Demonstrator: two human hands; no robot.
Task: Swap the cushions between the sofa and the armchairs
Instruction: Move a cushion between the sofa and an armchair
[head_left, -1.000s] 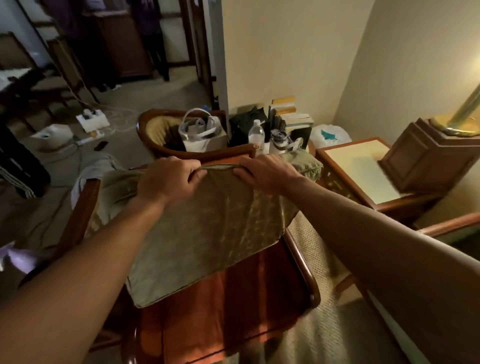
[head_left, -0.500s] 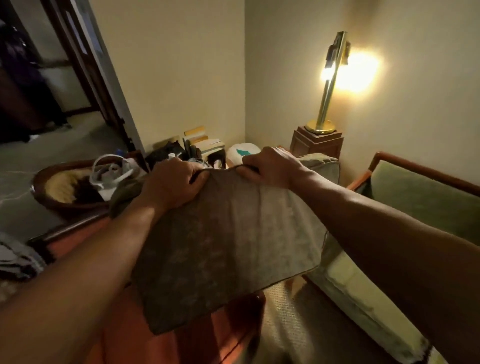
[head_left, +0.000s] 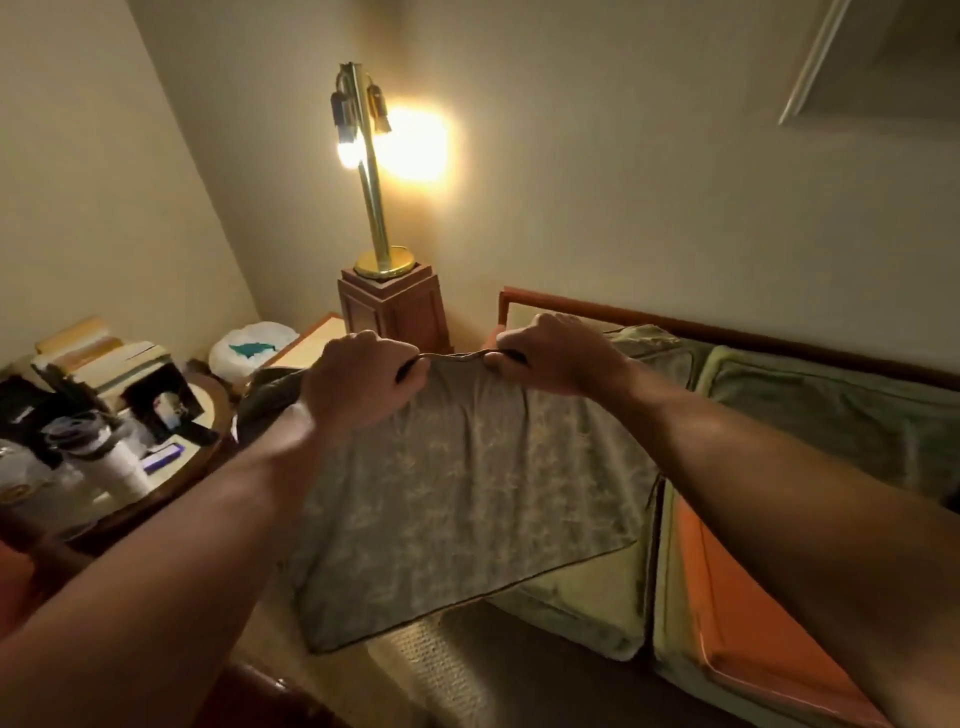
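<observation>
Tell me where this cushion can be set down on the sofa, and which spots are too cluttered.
Both hands hold the patterned cushion by its top edge. Free: the sofa's pale green seat, between the wooden arm and the orange cushion. Crowded: the round side table on the left, piled with books, bottles and bags; the pedestal carries the lamp.

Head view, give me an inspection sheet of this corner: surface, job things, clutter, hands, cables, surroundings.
Surface: sofa with green back cushions; orange cushion on its seat.
Job's things: patterned cushion held up, hanging in front of the sofa.
Clutter: side table at left crowded with books, a bottle and small items; white bag behind it.
Hands: left hand and right hand both grip the cushion's top edge.
Cables: nothing seen.
Surroundings: lit brass lamp on a wooden pedestal in the corner.
</observation>
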